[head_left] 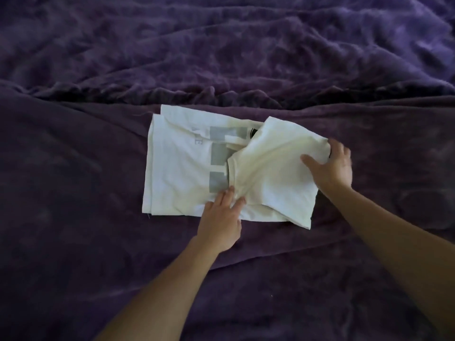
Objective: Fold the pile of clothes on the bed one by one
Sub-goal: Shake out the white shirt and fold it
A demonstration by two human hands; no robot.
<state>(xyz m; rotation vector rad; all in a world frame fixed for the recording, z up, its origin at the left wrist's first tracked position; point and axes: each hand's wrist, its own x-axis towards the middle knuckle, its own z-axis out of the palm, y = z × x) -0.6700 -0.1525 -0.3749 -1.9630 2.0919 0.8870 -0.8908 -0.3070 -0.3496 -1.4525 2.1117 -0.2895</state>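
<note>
The place looks like a bedroom in a home. Almost the whole frame is filled by a bed covered with a dark purple blanket, soft and a little fuzzy, with many wrinkles. In the upper half of the frame lies a second layer of purple plush bedding, more crumpled, and its edge makes a dark fold line across the middle. The light is dim and soft, like in a private room. A white t-shirt lies on the bed, which is usual household laundry.
</note>
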